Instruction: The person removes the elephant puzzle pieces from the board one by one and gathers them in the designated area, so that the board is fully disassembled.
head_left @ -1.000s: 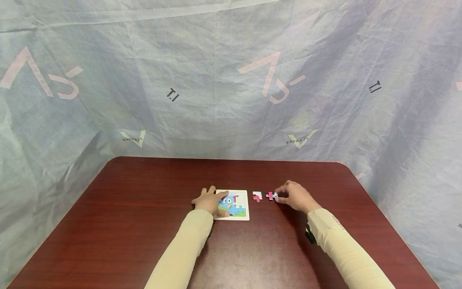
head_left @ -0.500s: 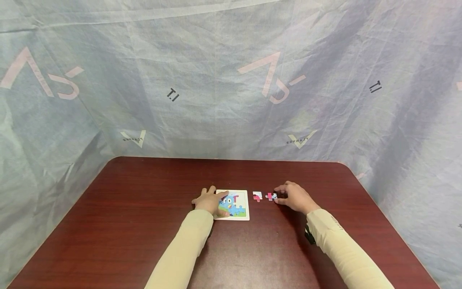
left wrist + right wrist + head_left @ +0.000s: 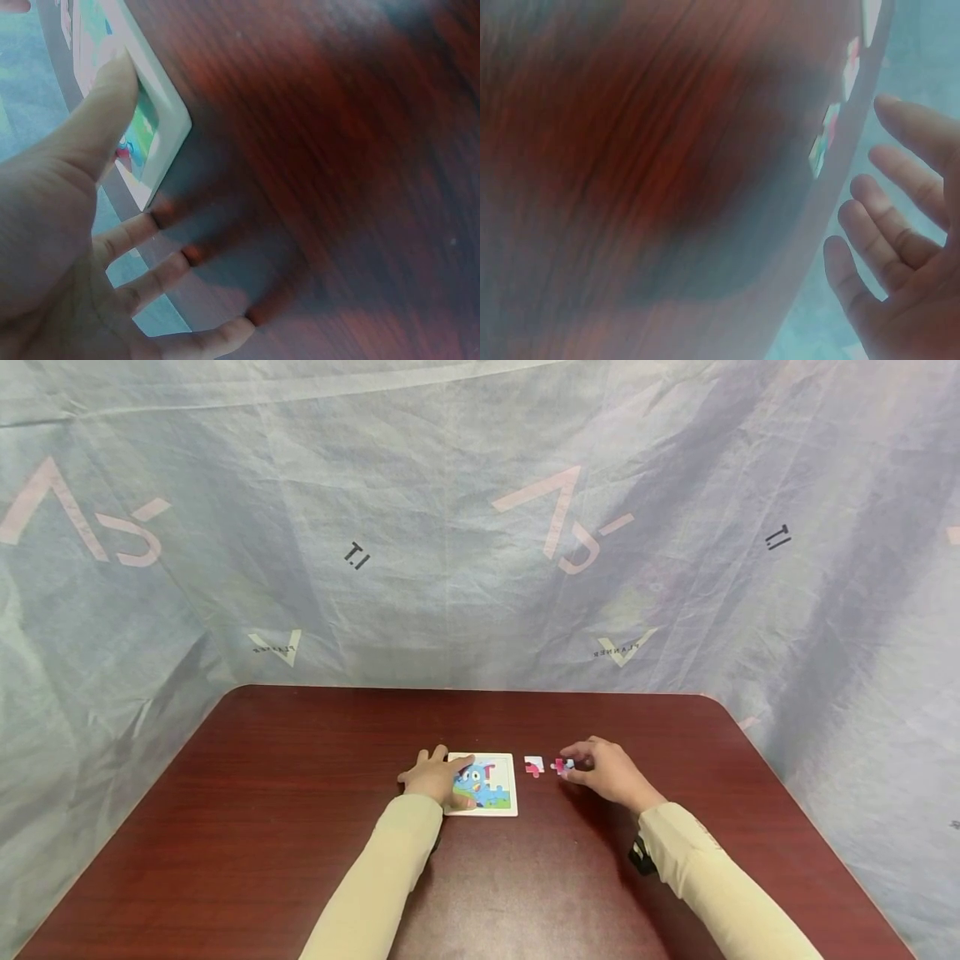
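My left hand (image 3: 431,782) lies spread at the left side of a white-framed jigsaw puzzle (image 3: 514,793) with a blue cartoon animal. In the left wrist view the thumb (image 3: 112,94) rests on the picture, while other fingertips touch the table beside the frame. A white gap shows in the picture's upper right. Right of the puzzle lies a pink-and-white jigsaw piece (image 3: 533,767), then a second pink-and-blue jigsaw piece (image 3: 559,766). My right hand (image 3: 613,773) hovers over this second piece, thumb and fingers apart; the right wrist view shows them off the piece.
The dark red wooden table (image 3: 300,860) has rounded far corners. A grey-white cloth backdrop (image 3: 450,568) with printed letters hangs behind and at the sides.
My right hand has shifted slightly left, its fingertips now further over the second jigsaw piece, which has slid a little left. The left hand and the puzzle have stayed put.
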Demonstrator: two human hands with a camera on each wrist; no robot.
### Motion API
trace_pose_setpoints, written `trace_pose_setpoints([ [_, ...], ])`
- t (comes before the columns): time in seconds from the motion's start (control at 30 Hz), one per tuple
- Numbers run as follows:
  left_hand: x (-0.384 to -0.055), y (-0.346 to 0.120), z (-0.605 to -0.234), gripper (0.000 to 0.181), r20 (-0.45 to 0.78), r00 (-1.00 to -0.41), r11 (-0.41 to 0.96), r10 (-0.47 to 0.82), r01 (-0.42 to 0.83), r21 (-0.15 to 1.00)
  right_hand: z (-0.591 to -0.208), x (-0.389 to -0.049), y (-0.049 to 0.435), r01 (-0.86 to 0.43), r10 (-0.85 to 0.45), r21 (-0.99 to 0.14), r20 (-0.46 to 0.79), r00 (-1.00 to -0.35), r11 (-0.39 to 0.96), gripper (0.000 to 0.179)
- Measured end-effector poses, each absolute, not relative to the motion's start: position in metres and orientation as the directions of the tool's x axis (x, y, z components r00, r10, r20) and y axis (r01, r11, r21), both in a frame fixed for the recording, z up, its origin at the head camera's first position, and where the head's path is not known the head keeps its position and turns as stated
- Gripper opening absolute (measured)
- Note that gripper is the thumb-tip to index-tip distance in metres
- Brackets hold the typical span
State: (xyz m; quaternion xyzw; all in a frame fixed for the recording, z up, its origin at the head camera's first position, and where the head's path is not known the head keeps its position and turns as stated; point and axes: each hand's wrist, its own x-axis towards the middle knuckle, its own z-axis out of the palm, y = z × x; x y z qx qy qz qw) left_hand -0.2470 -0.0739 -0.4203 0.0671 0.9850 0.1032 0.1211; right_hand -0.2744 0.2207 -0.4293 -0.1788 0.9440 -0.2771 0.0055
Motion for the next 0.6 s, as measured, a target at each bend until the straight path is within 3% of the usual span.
trace_pose_setpoints([
  [0.3,-0.248,-0.073,-0.419,0.079,-0.230,-0.960,0.969,0.161,0.109,0.224,-0.430,-0.265,0.208,-0.268,-0.306,-0.628,0.051,-0.951,0.730,0.034],
  [0.6,-0.247,-0.073,-0.419,0.079,-0.235,-0.960,0.970,0.155,0.103,0.220,-0.431,-0.258,0.191,-0.292,-0.339,-0.673,0.064,-0.939,0.680,0.033],
])
